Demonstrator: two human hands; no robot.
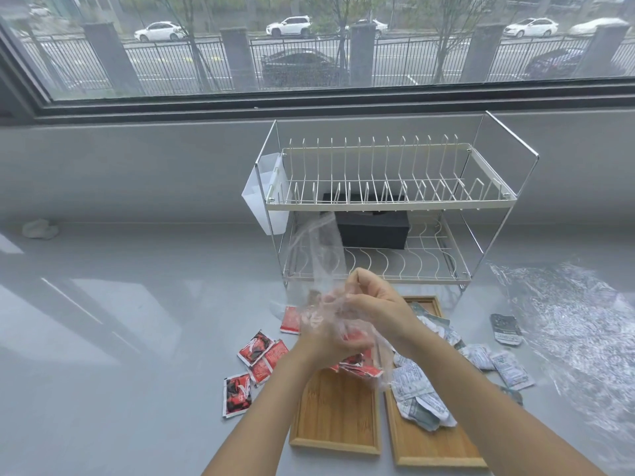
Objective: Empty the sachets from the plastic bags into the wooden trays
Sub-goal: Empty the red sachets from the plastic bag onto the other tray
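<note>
both hands over the trays; left hand (323, 333) and right hand (374, 300) closed on a clear plastic bag (318, 255), its loose end standing up in front of the dish rack (388, 197); left wooden tray (338, 410) holds a few red sachets (360, 367) at its far end, more red sachets (256, 348) scattered on the grey table (120, 338) just left of it; right wooden tray (429, 444) carries grey-white sachets (412, 383), some spilled past its right edge; a crumpled clear bag (577, 324) lies far right.
</note>
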